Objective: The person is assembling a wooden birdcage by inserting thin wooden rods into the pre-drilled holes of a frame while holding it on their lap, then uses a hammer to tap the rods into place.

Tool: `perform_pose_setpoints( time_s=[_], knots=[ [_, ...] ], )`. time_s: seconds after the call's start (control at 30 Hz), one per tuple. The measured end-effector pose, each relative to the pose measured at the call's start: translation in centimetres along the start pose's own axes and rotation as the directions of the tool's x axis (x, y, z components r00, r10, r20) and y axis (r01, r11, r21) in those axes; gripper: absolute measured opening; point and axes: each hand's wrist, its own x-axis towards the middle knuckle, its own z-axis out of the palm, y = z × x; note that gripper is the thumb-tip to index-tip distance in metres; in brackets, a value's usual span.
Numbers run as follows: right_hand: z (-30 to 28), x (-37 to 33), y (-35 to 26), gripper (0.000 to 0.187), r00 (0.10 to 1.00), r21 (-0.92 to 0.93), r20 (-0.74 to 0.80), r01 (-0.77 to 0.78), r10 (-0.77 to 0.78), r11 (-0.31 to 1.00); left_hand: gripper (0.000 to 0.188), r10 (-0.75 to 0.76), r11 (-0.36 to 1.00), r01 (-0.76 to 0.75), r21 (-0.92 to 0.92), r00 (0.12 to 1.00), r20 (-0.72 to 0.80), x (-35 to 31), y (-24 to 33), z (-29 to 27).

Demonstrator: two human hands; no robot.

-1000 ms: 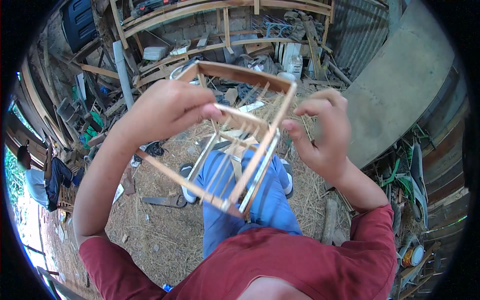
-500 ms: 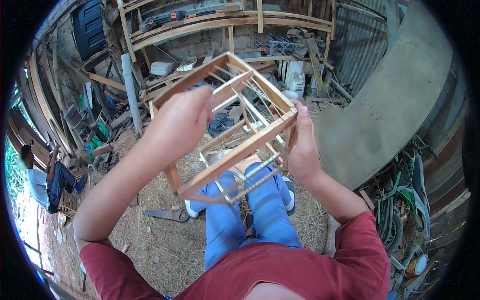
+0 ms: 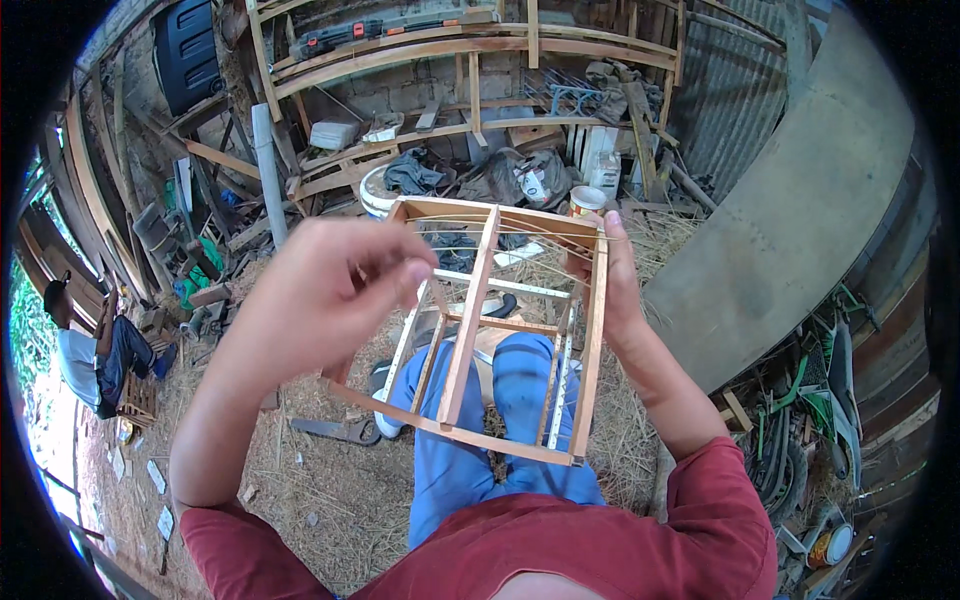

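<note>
Left hand (image 3: 325, 290): raised in front of the wooden frame (image 3: 495, 330), fingers curled inward, thumb and forefinger pinched at the frame's left side beside a thin pale slat; whether it holds a wire or the slat itself cannot be told.
Right hand (image 3: 612, 290): closed on the frame's right edge, palm against the outer rail, fingertips reaching the top corner.
Wooden frame: an open box of thin reddish-brown slats with pale cross strips, held up in the air between both hands, above the person's knees, its long side running away from the body.
Legs (image 3: 470, 440): blue trousers, seen through and below the frame.
Ground (image 3: 330, 480): dry straw and dirt.
Background: timber shelving (image 3: 450, 50) loaded with scrap, a white bucket (image 3: 375, 195), a grey slab (image 3: 800, 220) at right.
Bystander (image 3: 90, 350): a seated person at far left, well apart.
</note>
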Motion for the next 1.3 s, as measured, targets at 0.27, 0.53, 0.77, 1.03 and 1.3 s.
perform_pose_setpoints(
  time_s=[0.27,0.53,0.77,1.03,1.3],
  knots=[
    [-1.2,0.2,-0.4,0.053,0.997,0.084,-0.017,-0.078,0.080,0.993,0.033,0.292,0.956,-0.272,0.110,0.921,-0.257,6.1,-9.4,0.7],
    [-1.9,0.1,-0.9,0.054,0.997,0.109,-0.037,-0.064,0.069,0.992,0.057,0.131,0.661,-0.350,-0.664,0.925,-0.357,9.0,-11.5,4.2],
    [0.0,-2.3,-6.0,0.054,0.996,0.083,-0.086,-0.031,0.038,0.996,0.065,0.006,0.579,-0.301,-0.758,0.931,-0.365,5.0,-7.4,5.4],
    [-0.4,-4.2,-7.0,0.053,0.981,0.076,0.029,-0.195,0.193,0.978,0.064,-0.085,0.641,-0.118,-0.759,0.971,-0.223,3.2,-7.2,5.6],
    [-0.4,-3.9,-5.1,0.053,0.972,0.048,0.026,-0.234,0.233,0.971,0.059,-0.228,0.594,0.056,-0.802,0.968,-0.101,4.5,-9.9,6.6]
  ],
)
